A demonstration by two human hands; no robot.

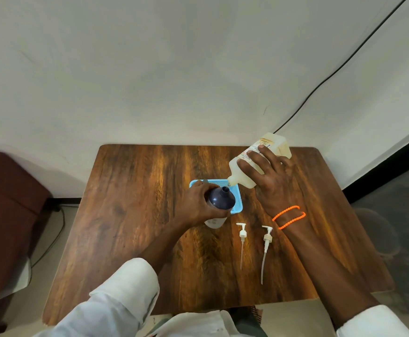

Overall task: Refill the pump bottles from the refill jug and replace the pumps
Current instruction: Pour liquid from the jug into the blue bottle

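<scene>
My left hand (196, 203) grips a dark pump bottle (221, 198) with its neck open, held over a blue tray (238, 190). My right hand (269, 176) grips the pale refill jug (254, 164), which is tipped so its spout sits just above the bottle's neck. A second, whitish bottle (214, 222) stands partly hidden under my left hand. Two white pumps lie side by side on the table in front of me: the left pump (242, 239) and the right pump (266, 246), tubes pointing towards me.
The wooden table (130, 203) stands against a white wall. A dark red seat (6, 210) is on the left with a black cable (52, 239) beside it. Another black cable (344, 64) runs down the wall at right.
</scene>
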